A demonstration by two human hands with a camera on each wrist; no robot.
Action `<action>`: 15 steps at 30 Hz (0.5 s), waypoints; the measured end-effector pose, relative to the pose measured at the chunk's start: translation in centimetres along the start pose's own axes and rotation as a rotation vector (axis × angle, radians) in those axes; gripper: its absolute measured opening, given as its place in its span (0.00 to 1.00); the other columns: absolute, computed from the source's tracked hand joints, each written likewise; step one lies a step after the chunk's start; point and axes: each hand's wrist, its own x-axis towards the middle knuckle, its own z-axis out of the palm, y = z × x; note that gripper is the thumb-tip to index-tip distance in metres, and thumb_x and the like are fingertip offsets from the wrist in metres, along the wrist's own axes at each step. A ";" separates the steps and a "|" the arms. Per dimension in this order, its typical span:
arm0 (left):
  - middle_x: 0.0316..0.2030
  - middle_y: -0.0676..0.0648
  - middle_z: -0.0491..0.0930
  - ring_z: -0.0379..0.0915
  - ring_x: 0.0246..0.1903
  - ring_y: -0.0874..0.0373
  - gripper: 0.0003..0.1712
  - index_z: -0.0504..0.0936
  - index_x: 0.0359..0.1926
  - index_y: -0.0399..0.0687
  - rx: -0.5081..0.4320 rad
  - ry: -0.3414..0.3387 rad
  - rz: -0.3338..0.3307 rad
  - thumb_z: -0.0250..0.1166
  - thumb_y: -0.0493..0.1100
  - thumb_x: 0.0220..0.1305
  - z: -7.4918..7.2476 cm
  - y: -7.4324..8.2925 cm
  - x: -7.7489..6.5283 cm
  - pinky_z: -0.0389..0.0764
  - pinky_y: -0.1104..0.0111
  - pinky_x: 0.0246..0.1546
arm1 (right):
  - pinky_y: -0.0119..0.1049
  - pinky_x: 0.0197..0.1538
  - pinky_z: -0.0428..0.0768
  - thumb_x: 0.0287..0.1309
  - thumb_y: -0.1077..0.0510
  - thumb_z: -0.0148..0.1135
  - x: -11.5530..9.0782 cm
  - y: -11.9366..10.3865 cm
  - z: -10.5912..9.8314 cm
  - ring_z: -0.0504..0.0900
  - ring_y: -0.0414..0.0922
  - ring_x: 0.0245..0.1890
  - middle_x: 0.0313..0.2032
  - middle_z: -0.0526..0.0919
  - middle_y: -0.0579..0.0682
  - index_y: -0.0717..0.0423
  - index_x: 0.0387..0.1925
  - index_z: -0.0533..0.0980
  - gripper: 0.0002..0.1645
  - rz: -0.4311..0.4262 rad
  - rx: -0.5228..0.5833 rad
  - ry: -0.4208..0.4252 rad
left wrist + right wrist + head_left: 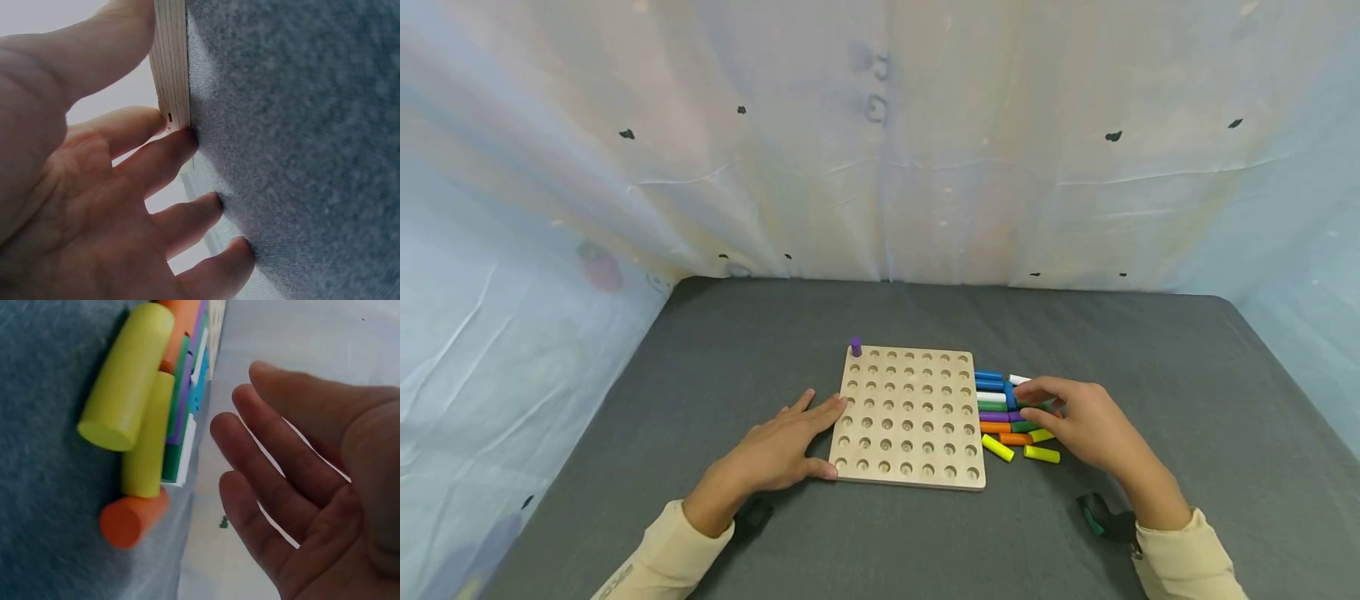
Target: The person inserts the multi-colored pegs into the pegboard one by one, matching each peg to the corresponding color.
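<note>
A wooden pegboard point(910, 417) with rows of round holes lies flat on the table. One purple peg point(856, 347) stands upright in its far left corner hole. My left hand point(782, 446) rests at the board's left edge, fingers spread, thumb by the near corner. In the left wrist view, fingertips touch the layered board edge point(172, 69). Along the board's right side lies a group of coloured pegs, among them a yellow peg point(1042, 454), an orange peg point(996, 427) and a white peg point(991, 397). Over them hovers my right hand point(1086, 421), fingers loosely bent, nothing between them in the right wrist view.
A dark grey cloth covers the table point(760, 333). Pale patterned sheeting point(925, 167) hangs behind it and at both sides. Dark straps point(1105, 517) show near the wrists. In the right wrist view, an orange peg point(125, 522) lies apart from the stacked row.
</note>
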 end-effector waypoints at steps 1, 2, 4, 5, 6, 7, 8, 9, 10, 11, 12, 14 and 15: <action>0.78 0.58 0.49 0.43 0.76 0.32 0.55 0.51 0.78 0.70 -0.001 0.001 0.001 0.72 0.57 0.54 0.0 0.0 0.0 0.51 0.23 0.60 | 0.43 0.43 0.83 0.63 0.57 0.67 0.1 0.2 0.1 0.85 0.44 0.42 0.44 0.88 0.45 0.47 0.51 0.82 0.14 -0.003 0.004 -0.007; 0.78 0.58 0.49 0.43 0.76 0.31 0.55 0.51 0.78 0.70 -0.004 0.001 0.000 0.72 0.57 0.54 0.0 0.0 0.0 0.51 0.22 0.60 | 0.41 0.42 0.83 0.63 0.57 0.66 0.2 0.3 0.2 0.85 0.43 0.41 0.43 0.88 0.45 0.48 0.50 0.82 0.14 -0.008 0.008 -0.014; 0.78 0.58 0.49 0.43 0.76 0.31 0.55 0.52 0.78 0.70 -0.007 0.004 0.000 0.73 0.57 0.54 0.0 0.0 0.1 0.51 0.22 0.59 | 0.38 0.41 0.83 0.64 0.59 0.65 0.5 0.5 0.5 0.85 0.42 0.40 0.43 0.88 0.45 0.48 0.49 0.82 0.13 -0.007 0.012 -0.029; 0.78 0.58 0.49 0.43 0.76 0.31 0.55 0.52 0.78 0.70 -0.009 0.006 -0.001 0.73 0.57 0.53 0.0 0.0 0.1 0.51 0.22 0.59 | 0.37 0.40 0.84 0.64 0.59 0.65 0.6 0.6 0.6 0.85 0.41 0.39 0.43 0.88 0.45 0.49 0.49 0.82 0.12 -0.005 0.017 -0.039; 0.78 0.58 0.50 0.44 0.76 0.31 0.55 0.52 0.78 0.70 -0.011 0.007 -0.002 0.73 0.56 0.53 0.0 -0.1 0.1 0.51 0.22 0.59 | 0.37 0.40 0.84 0.64 0.60 0.64 0.7 0.7 0.7 0.85 0.41 0.39 0.43 0.88 0.45 0.49 0.49 0.82 0.12 -0.004 0.017 -0.047; 0.78 0.58 0.50 0.44 0.76 0.31 0.55 0.52 0.78 0.69 -0.013 0.009 -0.003 0.73 0.56 0.53 0.0 -0.1 0.1 0.51 0.22 0.59 | 0.37 0.41 0.84 0.64 0.60 0.64 0.8 0.8 0.8 0.85 0.41 0.40 0.43 0.88 0.45 0.50 0.49 0.82 0.12 -0.003 0.015 -0.053; 0.78 0.58 0.50 0.43 0.76 0.31 0.55 0.52 0.78 0.70 -0.015 0.010 -0.005 0.73 0.56 0.53 0.0 -0.1 0.1 0.51 0.23 0.59 | 0.38 0.41 0.84 0.65 0.60 0.64 0.9 0.8 0.8 0.85 0.41 0.40 0.43 0.88 0.45 0.50 0.49 0.82 0.12 -0.001 0.010 -0.055; 0.78 0.59 0.50 0.43 0.76 0.32 0.55 0.53 0.78 0.70 -0.014 0.011 -0.006 0.73 0.56 0.53 0.0 -0.1 0.1 0.51 0.23 0.59 | 0.39 0.42 0.84 0.65 0.61 0.64 1.0 0.9 0.8 0.85 0.41 0.40 0.43 0.88 0.46 0.50 0.49 0.82 0.12 0.003 0.005 -0.056; 0.78 0.59 0.50 0.43 0.76 0.32 0.55 0.52 0.78 0.70 -0.013 0.012 -0.007 0.73 0.56 0.53 0.0 -0.1 0.1 0.51 0.23 0.60 | 0.40 0.42 0.84 0.65 0.62 0.63 1.0 0.9 0.8 0.85 0.42 0.40 0.43 0.88 0.46 0.50 0.49 0.82 0.12 0.005 0.000 -0.055; 0.78 0.59 0.50 0.43 0.76 0.32 0.55 0.53 0.78 0.70 -0.013 0.012 -0.008 0.73 0.56 0.53 0.0 -0.1 0.0 0.51 0.23 0.60 | 0.41 0.43 0.84 0.65 0.62 0.63 1.0 1.0 0.8 0.85 0.42 0.40 0.43 0.88 0.46 0.50 0.49 0.82 0.13 0.007 -0.006 -0.053; 0.78 0.59 0.50 0.43 0.76 0.32 0.55 0.53 0.78 0.70 -0.013 0.012 -0.008 0.73 0.56 0.53 0.0 0.0 0.0 0.51 0.23 0.60 | 0.41 0.43 0.84 0.64 0.63 0.63 1.0 1.1 0.8 0.85 0.42 0.40 0.43 0.88 0.46 0.50 0.49 0.82 0.13 0.007 -0.015 -0.051; 0.78 0.59 0.50 0.42 0.76 0.33 0.55 0.52 0.78 0.71 -0.012 0.011 -0.009 0.73 0.56 0.53 0.0 0.0 0.0 0.51 0.23 0.61 | 0.41 0.43 0.84 0.64 0.64 0.64 0.9 1.3 0.7 0.84 0.41 0.40 0.43 0.88 0.46 0.51 0.49 0.82 0.13 0.009 -0.027 -0.045; 0.78 0.59 0.50 0.42 0.76 0.33 0.55 0.52 0.78 0.71 -0.012 0.011 -0.008 0.73 0.56 0.53 0.0 0.0 0.0 0.51 0.23 0.61 | 0.41 0.42 0.84 0.63 0.65 0.64 0.9 1.4 0.7 0.84 0.41 0.39 0.42 0.88 0.46 0.51 0.49 0.82 0.14 0.007 -0.031 -0.043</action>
